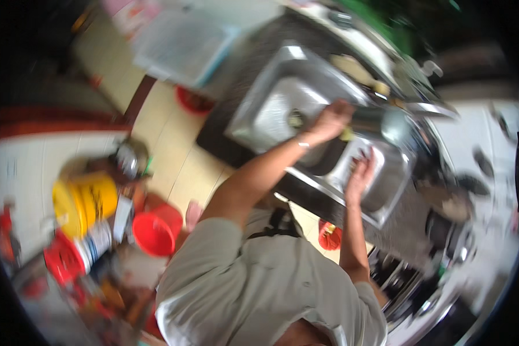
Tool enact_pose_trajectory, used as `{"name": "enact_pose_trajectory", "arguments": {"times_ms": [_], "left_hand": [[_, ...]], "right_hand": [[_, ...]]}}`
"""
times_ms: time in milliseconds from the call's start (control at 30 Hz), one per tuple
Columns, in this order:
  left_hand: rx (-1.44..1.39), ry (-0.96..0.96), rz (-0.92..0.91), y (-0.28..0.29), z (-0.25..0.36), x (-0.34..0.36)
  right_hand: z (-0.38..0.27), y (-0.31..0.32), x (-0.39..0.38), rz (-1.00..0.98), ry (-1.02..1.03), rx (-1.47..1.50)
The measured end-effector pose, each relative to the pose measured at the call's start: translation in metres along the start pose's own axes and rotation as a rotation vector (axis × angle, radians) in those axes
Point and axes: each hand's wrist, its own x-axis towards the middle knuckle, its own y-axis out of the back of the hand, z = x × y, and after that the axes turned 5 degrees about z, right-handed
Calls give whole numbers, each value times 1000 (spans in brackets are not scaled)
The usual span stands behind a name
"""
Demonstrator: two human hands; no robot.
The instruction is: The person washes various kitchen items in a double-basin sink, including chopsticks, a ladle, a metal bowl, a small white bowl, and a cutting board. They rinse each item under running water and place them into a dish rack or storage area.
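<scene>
My left hand [331,120] reaches across a double-bowl steel sink [258,118], its fingers closed at the near end of a dark grey-green cylindrical container [372,121]. That container lies tilted on its side above the sink's back right, its pale round end turned away from the hand. Motion blur hides the exact hold. A small yellow piece [346,134] shows just below my left fingers; its kind cannot be made out. Over the right-hand bowl is my right hand [360,176], its blurred fingers apart, with nothing visible in them. A drain [296,119] shows in the left bowl.
Dark counter [213,134] surrounds the sink. Behind it stand blurred kitchen items. A translucent bin [181,49] is at the upper left. On the floor side are a red bucket [155,229], a yellow bucket [86,202] and a red basket [330,236]. A stove [395,277] lies lower right.
</scene>
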Motion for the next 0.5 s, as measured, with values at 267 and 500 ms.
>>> {"name": "enact_pose_trajectory", "arguments": {"times_ms": [267,500], "left_hand": [[136,-266,8,11,-45,21],[215,-363,-29,14,-40,32]], "right_hand": [[29,15,49,85,33,-232],[30,12,93,185,276,-516]]}}
